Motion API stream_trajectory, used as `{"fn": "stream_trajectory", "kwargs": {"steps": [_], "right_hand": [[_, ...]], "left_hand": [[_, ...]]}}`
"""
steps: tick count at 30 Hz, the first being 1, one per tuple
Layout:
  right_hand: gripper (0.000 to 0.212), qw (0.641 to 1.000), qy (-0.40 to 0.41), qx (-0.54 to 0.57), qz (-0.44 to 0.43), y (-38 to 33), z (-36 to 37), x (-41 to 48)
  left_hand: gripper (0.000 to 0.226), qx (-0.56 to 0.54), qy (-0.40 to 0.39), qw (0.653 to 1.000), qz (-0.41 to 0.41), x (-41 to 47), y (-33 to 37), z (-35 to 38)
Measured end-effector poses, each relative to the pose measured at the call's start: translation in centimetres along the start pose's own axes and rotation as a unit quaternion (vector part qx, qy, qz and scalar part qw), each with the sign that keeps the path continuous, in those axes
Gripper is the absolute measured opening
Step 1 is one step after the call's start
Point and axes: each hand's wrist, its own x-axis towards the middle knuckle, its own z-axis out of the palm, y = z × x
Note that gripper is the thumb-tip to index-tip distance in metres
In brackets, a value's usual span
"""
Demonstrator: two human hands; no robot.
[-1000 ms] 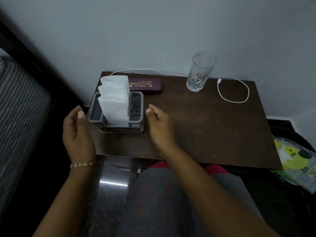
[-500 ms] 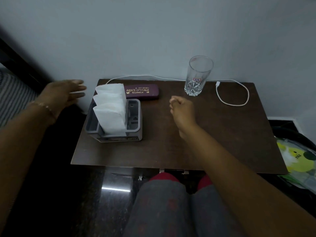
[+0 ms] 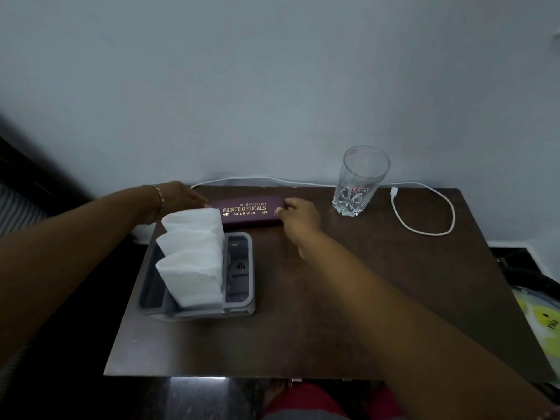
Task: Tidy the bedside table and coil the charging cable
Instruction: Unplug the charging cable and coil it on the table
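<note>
right now both hands bracket the case, so judged step is squaring up or lifting it. the dark brown rectangular wooden bedside table point(image 3: 348, 298) carries everything; at its left sits the grey plastic compartment organiser point(image 3: 239, 301) with three folded white paper napkins point(image 3: 191, 277) standing in it, just in front of the maroon oblong spectacle case with gold lettering point(image 3: 247, 211) that lies flat near the back edge. the left hand point(image 3: 181, 196) meets the case's left end, the right hand point(image 3: 298, 215) is curled at its right end, fingers half closed and touching; whether either truly grips it, cannot tell. to do this well: pinch both short ends evenly, keep it level, slide or lift clear of the napkins so they don't topple. the tall clear faceted drinking glass point(image 3: 362, 180) stands upright, well right of the case. the thin white charging cable point(image 3: 430, 213) is uncoiled, looping at back right, its plug end point(image 3: 394, 191) beside the glass, and running behind the glass and case along the wall. hidden: left fingertips sit behind the napkins, the cable's far end drops off the back left corner, organiser contents too dark to make out.
</note>
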Motion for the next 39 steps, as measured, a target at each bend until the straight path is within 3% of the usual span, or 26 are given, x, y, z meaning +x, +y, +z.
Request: {"fn": "stream_trajectory", "kwargs": {"steps": [3,6,10,15,19,23,27,33,39], "right_hand": [[0.034,0.999,0.011,0.046,0.026,-0.1,0.0,0.3],[0.030,0.990,0.000,0.141,0.028,-1.6,-1.5,-0.1],[0.036,0.959,-0.018,0.281,-0.025,-6.4,-6.2,-2.7],[0.027,0.940,-0.024,0.327,-0.093,-7.7,-13.9,-8.2],[0.035,0.951,-0.037,0.294,-0.084,-3.7,-19.1,-12.2],[0.065,0.966,-0.001,0.257,-0.027,2.6,-21.4,-13.6],[0.041,0.978,0.046,0.203,0.030,8.9,-21.5,-13.0],[0.042,0.992,0.072,0.091,0.051,13.6,-20.4,-12.0],[0.041,0.994,0.086,0.030,0.064,14.5,-19.7,-11.8]], "left_hand": [[0.028,-0.043,-0.039,0.998,-0.019,0.5,0.4,-0.3],[0.019,-0.204,-0.054,0.977,-0.017,0.1,1.5,-1.7],[0.008,-0.314,0.002,0.947,0.070,-2.9,5.5,-4.3],[0.027,-0.319,0.048,0.933,0.158,-10.3,9.3,-2.9],[0.013,-0.352,0.075,0.911,0.202,-14.8,10.5,3.8],[0.029,-0.381,0.074,0.909,0.152,-15.1,10.0,12.6],[0.038,-0.362,0.091,0.925,0.073,-13.8,8.8,20.1],[0.025,-0.312,0.161,0.936,0.011,-12.8,8.3,23.6],[0.022,-0.305,0.175,0.936,0.007,-12.5,8.4,23.8]]}}
